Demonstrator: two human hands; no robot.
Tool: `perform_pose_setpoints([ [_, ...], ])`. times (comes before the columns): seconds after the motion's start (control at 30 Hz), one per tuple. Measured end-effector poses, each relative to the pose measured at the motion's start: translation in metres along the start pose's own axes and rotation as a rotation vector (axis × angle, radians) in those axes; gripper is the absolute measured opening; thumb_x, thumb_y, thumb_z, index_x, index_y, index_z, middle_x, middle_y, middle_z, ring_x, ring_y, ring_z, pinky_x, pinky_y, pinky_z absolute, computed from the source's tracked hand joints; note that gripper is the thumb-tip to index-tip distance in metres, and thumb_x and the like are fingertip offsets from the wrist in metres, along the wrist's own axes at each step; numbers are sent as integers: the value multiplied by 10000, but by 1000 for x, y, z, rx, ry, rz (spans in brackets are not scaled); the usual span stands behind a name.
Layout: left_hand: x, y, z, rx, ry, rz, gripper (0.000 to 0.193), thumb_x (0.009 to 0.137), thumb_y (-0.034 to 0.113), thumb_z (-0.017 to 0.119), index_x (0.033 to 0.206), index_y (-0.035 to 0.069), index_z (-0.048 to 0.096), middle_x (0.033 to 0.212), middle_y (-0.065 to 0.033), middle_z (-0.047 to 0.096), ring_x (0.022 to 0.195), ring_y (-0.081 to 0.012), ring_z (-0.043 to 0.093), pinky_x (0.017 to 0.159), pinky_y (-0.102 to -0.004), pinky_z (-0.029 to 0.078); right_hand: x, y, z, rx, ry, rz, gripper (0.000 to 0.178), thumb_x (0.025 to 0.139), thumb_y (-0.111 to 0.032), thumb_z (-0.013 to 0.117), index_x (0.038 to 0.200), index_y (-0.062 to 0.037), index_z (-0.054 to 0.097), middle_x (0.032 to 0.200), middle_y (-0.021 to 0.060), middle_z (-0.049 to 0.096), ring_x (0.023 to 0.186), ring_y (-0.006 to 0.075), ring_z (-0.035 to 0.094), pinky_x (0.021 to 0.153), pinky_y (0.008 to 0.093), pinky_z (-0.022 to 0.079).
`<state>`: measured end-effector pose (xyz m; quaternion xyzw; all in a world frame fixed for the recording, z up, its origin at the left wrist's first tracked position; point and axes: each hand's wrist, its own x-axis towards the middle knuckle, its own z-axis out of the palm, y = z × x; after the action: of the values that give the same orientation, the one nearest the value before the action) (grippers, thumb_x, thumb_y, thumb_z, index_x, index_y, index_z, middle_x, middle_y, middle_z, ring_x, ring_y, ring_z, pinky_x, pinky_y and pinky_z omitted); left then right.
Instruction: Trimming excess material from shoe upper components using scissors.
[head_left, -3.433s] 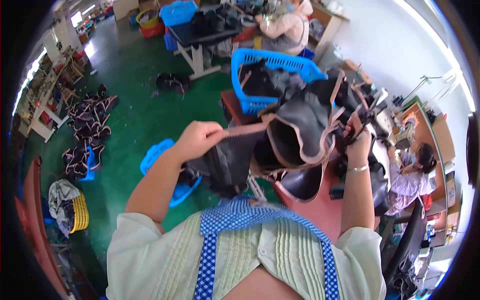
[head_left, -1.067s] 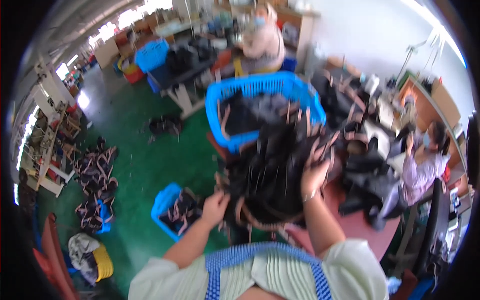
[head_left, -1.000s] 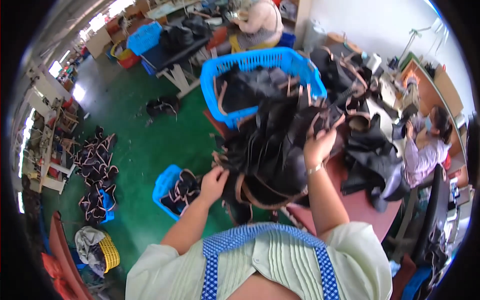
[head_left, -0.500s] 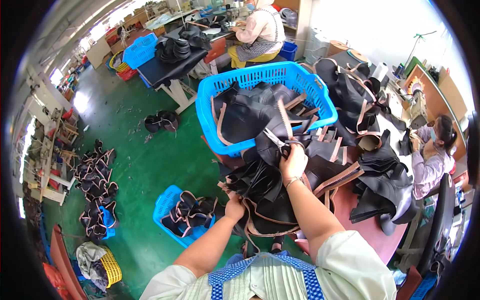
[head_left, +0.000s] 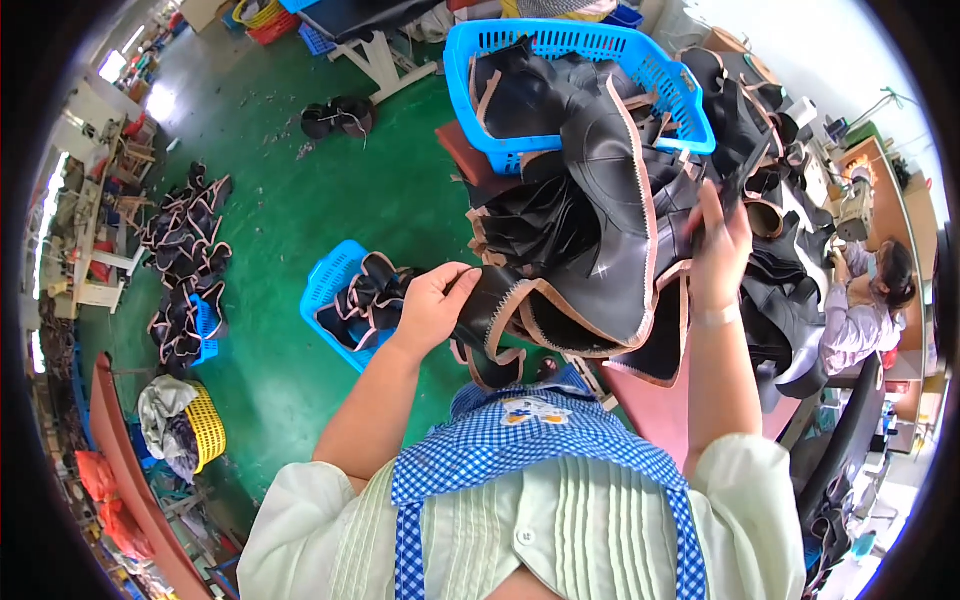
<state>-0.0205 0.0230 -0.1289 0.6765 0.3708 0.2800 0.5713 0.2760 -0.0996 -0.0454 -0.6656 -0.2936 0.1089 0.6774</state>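
Note:
My left hand pinches the edge of a black leather piece trimmed with a pinkish-tan zipper strip. That piece joins a string of similar zippered pieces spread over the work surface in front of me. My right hand is raised at the right of these pieces, smeared by motion. Its fingers are curled round dark-handled scissors, whose blades are too blurred to make out. Behind the leather stands a blue basket filled with more black pieces.
A smaller blue basket with zippered pieces stands on the green floor at left. Farther left lie a heap of leather pieces and a yellow basket. A co-worker sits at a sewing machine on the right.
The view has tipped downward. My right hand has moved right, away from the zipper strip near the basket. My left hand has shifted left, and the leather between the hands is more spread out.

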Motion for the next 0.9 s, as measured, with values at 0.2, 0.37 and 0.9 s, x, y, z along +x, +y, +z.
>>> perform_pose_setpoints([
  [0.2, 6, 6, -4, -116, -187, -58, 199, 908, 181, 576, 890, -10, 630, 713, 19, 596, 652, -42, 502, 597, -210, 429, -164, -22, -6, 377, -860, 1113, 517, 943, -517, 366, 902, -33, 543, 765, 56, 536, 676, 136, 527, 618, 257, 461],
  [0.37, 1, 18, -12, -31, -238, -40, 196, 905, 184, 579, 912, -3, 637, 750, 13, 612, 688, -48, 526, 633, -212, 440, -175, 7, 5, 368, -843, 1193, 572, 926, -561, 361, 880, -23, 551, 769, 81, 558, 672, 167, 569, 613, 288, 485],
  [0.9, -2, 34, -41, 402, -393, 223, 135, 790, 154, 663, 841, 29, 662, 700, -85, 642, 597, -166, 592, 568, -274, 463, -176, 25, 23, 312, -792, 1038, 547, 903, -563, 433, 876, -30, 553, 779, 53, 548, 657, 122, 526, 616, 249, 465],
])
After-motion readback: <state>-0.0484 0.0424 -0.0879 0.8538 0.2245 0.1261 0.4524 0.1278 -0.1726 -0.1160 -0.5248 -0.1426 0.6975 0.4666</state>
